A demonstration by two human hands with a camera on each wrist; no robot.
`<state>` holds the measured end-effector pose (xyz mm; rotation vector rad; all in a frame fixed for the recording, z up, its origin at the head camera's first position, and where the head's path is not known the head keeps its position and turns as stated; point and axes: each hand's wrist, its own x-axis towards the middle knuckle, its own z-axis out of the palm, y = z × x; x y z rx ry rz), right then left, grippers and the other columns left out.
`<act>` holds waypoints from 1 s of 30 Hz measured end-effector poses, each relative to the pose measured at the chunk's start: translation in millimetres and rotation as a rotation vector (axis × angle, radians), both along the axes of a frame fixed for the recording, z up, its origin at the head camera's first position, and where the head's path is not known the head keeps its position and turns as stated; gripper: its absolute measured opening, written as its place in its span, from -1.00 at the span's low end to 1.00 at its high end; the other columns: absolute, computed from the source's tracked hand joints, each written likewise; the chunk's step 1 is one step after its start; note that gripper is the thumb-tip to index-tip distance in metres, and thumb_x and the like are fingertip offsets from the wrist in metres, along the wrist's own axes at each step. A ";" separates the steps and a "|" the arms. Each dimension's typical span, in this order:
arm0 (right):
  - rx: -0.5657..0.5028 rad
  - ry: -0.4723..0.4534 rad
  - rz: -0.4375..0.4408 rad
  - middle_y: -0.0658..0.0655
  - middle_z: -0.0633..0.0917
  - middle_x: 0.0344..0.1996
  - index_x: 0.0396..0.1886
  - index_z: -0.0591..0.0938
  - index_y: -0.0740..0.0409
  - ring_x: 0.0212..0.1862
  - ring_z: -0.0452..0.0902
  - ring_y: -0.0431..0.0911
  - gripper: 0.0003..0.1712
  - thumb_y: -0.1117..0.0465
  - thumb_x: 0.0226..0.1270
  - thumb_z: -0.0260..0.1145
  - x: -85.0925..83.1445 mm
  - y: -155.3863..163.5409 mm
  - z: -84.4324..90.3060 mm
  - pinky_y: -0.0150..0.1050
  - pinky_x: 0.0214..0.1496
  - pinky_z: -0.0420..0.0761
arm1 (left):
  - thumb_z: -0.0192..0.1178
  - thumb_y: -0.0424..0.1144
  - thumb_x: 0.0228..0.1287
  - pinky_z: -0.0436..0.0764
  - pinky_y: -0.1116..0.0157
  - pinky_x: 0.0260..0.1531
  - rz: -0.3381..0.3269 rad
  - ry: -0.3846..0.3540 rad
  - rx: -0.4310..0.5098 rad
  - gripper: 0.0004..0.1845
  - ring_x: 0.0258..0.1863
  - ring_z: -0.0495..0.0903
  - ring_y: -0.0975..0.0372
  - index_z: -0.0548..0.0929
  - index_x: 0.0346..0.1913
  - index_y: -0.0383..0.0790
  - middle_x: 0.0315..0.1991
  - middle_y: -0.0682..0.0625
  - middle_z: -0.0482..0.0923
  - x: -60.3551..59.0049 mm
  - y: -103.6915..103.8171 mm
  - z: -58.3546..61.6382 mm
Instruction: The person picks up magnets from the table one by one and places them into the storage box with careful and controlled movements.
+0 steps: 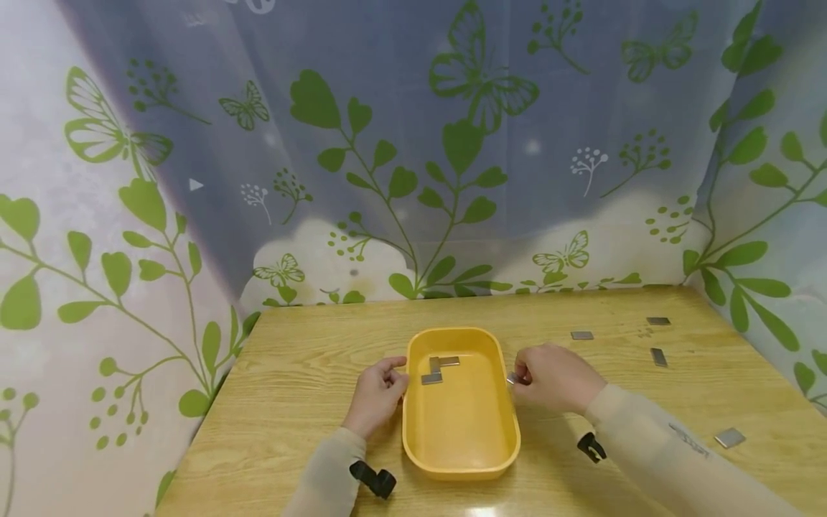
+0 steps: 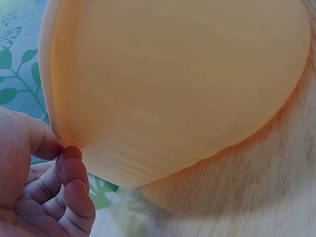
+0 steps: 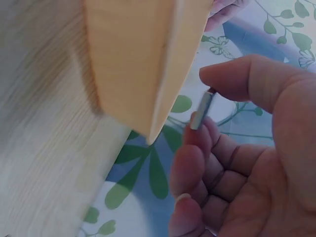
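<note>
wooden table point(image 1: 304, 345), relaxed left hand point(image 1: 376, 396) touching tray point(image 1: 468, 424), right hand point(image 1: 555, 377) pinching metal piece point(image 3: 201, 111)

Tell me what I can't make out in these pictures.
- Head view: one end of the held metal piece, covered by the right hand's fingers.
- Head view: the dark marking on the right sleeve, too small and blurred to read.
- Left wrist view: the loose pieces inside the yellow tray, hidden by its wall.
- Right wrist view: most of the left hand, cut off by the top edge.
</note>
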<state>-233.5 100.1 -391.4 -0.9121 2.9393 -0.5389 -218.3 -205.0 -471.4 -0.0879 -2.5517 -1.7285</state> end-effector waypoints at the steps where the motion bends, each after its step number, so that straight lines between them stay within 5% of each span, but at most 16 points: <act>1: 0.007 -0.003 0.002 -0.12 0.46 -0.65 -0.57 0.51 -0.03 -0.59 0.31 -0.22 -0.80 0.14 0.18 0.33 -0.6 -3.7 1.9 -0.28 -0.48 0.36 | 0.12 -0.33 0.37 0.52 0.35 -0.56 0.000 0.004 -0.003 -0.63 -0.55 0.50 0.20 0.51 0.19 -0.33 -0.46 -0.07 0.53 -0.1 -0.2 -0.3; 15: 0.036 -0.037 0.012 -0.14 0.48 -0.63 -0.57 0.53 -0.06 -0.58 0.33 -0.21 -0.79 0.10 0.20 0.36 -0.5 -36.8 10.4 -0.27 -0.48 0.36 | 0.10 -0.35 0.36 0.54 0.33 -0.57 -0.008 0.018 0.002 -0.64 -0.55 0.52 0.14 0.52 0.18 -0.36 -0.47 -0.05 0.54 0.6 -0.1 0.4; 30: -0.018 0.118 0.064 -0.23 0.47 -0.64 -0.53 0.60 -0.10 -0.57 0.32 -0.28 -0.86 0.08 0.17 0.38 2.9 -52.1 1.4 -0.34 -0.49 0.39 | 0.11 -0.34 0.36 0.54 0.33 -0.58 -0.010 0.033 -0.023 -0.64 -0.54 0.54 0.11 0.53 0.17 -0.36 -0.47 -0.06 0.55 -0.4 -1.0 -1.1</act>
